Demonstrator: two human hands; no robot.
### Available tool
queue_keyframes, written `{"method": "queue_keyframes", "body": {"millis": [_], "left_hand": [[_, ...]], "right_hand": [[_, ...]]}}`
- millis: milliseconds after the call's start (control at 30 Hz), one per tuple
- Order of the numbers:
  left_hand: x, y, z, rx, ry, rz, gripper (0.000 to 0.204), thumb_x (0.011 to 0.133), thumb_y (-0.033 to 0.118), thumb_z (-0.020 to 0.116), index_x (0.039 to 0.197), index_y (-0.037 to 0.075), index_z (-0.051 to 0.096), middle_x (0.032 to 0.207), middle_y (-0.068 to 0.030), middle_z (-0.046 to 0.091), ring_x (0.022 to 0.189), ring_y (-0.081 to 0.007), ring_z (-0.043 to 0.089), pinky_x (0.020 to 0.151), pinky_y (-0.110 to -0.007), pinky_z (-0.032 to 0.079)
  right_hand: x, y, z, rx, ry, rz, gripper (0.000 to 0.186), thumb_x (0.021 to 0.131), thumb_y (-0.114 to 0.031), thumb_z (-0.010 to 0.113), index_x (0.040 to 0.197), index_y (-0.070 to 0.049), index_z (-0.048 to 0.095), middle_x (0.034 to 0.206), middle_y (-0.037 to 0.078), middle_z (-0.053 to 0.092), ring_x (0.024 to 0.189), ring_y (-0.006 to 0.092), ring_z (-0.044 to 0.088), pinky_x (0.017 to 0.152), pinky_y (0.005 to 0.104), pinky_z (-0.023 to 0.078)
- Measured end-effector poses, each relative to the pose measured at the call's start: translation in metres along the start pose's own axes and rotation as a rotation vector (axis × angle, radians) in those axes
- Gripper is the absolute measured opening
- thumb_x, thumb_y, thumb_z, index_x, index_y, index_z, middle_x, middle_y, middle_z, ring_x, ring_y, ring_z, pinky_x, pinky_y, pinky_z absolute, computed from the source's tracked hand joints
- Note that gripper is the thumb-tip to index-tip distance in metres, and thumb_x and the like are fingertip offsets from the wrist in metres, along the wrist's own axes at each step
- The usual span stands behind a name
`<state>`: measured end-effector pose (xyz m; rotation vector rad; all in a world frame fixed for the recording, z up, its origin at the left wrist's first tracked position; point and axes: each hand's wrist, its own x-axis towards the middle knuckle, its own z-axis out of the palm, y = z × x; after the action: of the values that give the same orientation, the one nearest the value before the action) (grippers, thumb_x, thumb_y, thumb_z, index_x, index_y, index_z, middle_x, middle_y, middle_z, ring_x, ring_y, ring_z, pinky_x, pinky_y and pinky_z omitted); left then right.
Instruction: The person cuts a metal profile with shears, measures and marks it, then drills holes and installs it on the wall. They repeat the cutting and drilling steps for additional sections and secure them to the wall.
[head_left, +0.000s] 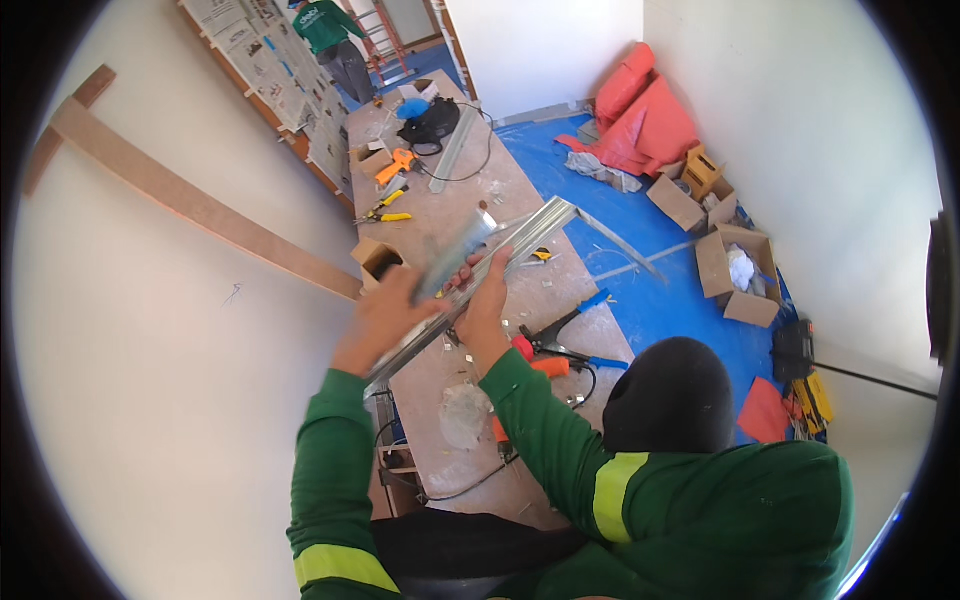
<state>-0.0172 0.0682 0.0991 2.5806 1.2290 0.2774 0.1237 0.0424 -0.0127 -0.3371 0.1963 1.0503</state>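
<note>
A long silvery metal channel [535, 228] slants up and to the right above the work table. My right hand [487, 305] is closed around its middle, thumb on top and fingertips curled round the far side. My left hand [388, 318] is closed on a shorter grey metal piece [458, 250], which is smeared by motion and lies alongside the channel. Left fingertips also reach the channel's lower part. Below my right hand, blue-handled cutters [570, 335] rest on the table. A small open cardboard box [376, 262] stands beyond my left hand.
The long table [465, 375] also carries yellow-handled pliers [388, 216], an orange tool [397, 165], a black bag [430, 122] and cords. On the blue-covered floor sit cardboard boxes [738, 273] and red sheeting [650, 120]. A person in green [325, 35] stands at the far end.
</note>
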Motion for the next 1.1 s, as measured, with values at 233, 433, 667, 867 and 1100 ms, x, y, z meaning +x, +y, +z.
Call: {"method": "queue_keyframes", "body": {"millis": [233, 433, 667, 867, 1100], "left_hand": [[-0.061, -0.162, -0.206, -1.127, 1.211, -0.315, 0.062, 0.121, 0.051, 0.039, 0.158, 0.003, 0.05, 0.132, -0.0139, 0.066, 0.113, -0.0315, 0.068, 0.104, -0.051, 0.059], [-0.061, -0.126, -0.192, -1.107, 1.261, -0.409, 0.082, 0.116, 0.07, 0.037, 0.16, 0.002, 0.043, 0.14, -0.0157, 0.06, 0.115, -0.0299, 0.063, 0.107, -0.047, 0.057], [-0.008, 0.019, -0.09, 0.213, -0.231, -0.006, 0.072, 0.109, 0.053, 0.065, 0.155, -0.003, 0.057, 0.155, -0.0238, 0.063, 0.144, -0.0361, 0.06, 0.12, -0.044, 0.046], [-0.001, -0.007, -0.071, 0.016, 0.178, 0.145, 0.059, 0.107, 0.044, 0.069, 0.143, -0.003, 0.065, 0.118, -0.0184, 0.071, 0.117, -0.0307, 0.07, 0.099, -0.046, 0.055], [-0.064, -0.142, -0.203, -1.386, 1.561, -0.354, 0.065, 0.117, 0.068, 0.034, 0.138, 0.01, 0.053, 0.11, -0.0083, 0.056, 0.084, -0.0229, 0.052, 0.083, -0.038, 0.058]], "right_hand": [[0.027, -0.079, -0.001, 0.286, 0.024, -0.059, 0.069, 0.109, -0.079, 0.045, 0.102, -0.01, 0.052, 0.075, 0.003, 0.049, 0.074, 0.0233, 0.056, 0.087, 0.0484, 0.057], [0.017, -0.045, 0.014, 0.161, 0.007, 0.046, 0.063, 0.11, -0.074, 0.049, 0.105, -0.011, 0.051, 0.082, 0.004, 0.053, 0.076, 0.0233, 0.057, 0.089, 0.0499, 0.058], [-0.028, -0.018, 0.066, 0.102, -0.035, 0.059, 0.068, 0.107, -0.074, 0.056, 0.121, -0.007, 0.056, 0.091, 0.004, 0.06, 0.086, 0.023, 0.064, 0.085, 0.0441, 0.06], [-0.011, -0.042, 0.043, -0.058, 0.071, 0.113, 0.076, 0.102, -0.082, 0.056, 0.114, -0.007, 0.059, 0.106, 0.005, 0.06, 0.103, 0.0242, 0.063, 0.098, 0.0515, 0.057], [0.028, -0.063, 0.021, -0.029, 0.165, 0.014, 0.071, 0.108, -0.079, 0.05, 0.124, -0.011, 0.065, 0.113, 0.009, 0.061, 0.11, 0.0246, 0.06, 0.097, 0.0517, 0.053]]}}
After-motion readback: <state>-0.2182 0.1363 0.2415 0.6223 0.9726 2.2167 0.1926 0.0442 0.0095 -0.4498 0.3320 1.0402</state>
